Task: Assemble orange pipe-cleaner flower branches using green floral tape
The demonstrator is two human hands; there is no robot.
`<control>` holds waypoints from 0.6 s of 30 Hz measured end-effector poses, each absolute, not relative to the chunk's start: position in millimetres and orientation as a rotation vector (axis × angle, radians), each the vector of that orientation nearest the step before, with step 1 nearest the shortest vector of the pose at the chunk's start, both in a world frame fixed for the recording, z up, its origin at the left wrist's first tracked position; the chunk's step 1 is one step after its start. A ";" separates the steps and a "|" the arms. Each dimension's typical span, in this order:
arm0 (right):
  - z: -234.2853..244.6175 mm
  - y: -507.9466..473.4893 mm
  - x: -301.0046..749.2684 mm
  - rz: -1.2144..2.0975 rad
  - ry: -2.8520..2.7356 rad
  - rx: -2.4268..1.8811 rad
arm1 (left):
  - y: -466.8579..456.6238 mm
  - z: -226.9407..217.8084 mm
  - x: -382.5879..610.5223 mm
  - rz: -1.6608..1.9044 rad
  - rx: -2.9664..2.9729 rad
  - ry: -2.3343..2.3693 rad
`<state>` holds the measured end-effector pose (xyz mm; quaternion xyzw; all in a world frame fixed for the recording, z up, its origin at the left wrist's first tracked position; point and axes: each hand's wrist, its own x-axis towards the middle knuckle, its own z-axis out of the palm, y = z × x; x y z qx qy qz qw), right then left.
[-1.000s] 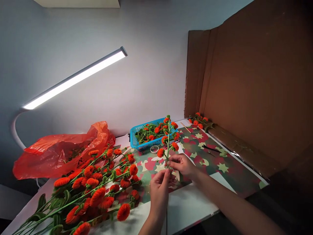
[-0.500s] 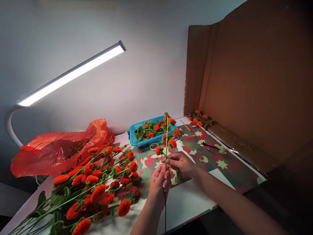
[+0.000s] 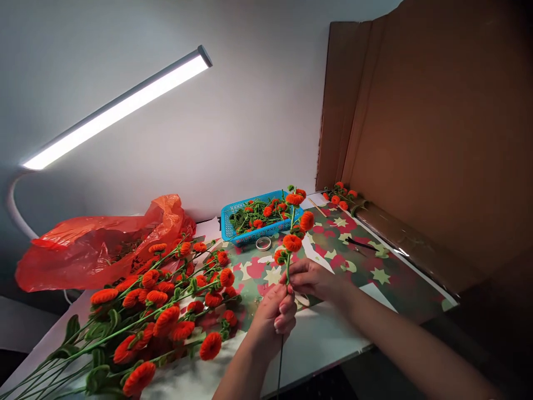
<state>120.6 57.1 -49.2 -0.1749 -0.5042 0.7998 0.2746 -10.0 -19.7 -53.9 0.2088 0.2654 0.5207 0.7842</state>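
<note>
Grips a spray of fuzzy orange flowers on a green stem [image 3: 292,243] upright above camouflage-patterned sheet [image 3: 272,276] with curled left hand [image 3: 277,314]; pinches it just higher with right hand [image 3: 310,276]. Already bears several blooms; seems unfinished lower down.

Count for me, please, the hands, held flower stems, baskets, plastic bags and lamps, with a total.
Hands: 2 (left hand, right hand)
Held flower stem: 1
Basket: 1
Plastic bag: 1
Lamp: 1
Total: 6
</note>
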 end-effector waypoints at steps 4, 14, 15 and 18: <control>-46.3 55.4 115.9 1.929 -1.349 -0.660 | -17.4 -55.8 -3.0 1.343 0.624 0.928; -55.8 54.7 114.6 2.222 -1.194 -0.407 | -17.3 -56.7 -10.8 1.266 0.459 0.662; -58.5 54.7 115.2 2.293 -1.177 -0.351 | -18.2 -57.2 -12.7 1.213 0.418 0.581; -62.2 53.6 114.9 2.337 -1.163 -0.340 | -19.8 -57.5 -15.2 1.117 0.378 0.520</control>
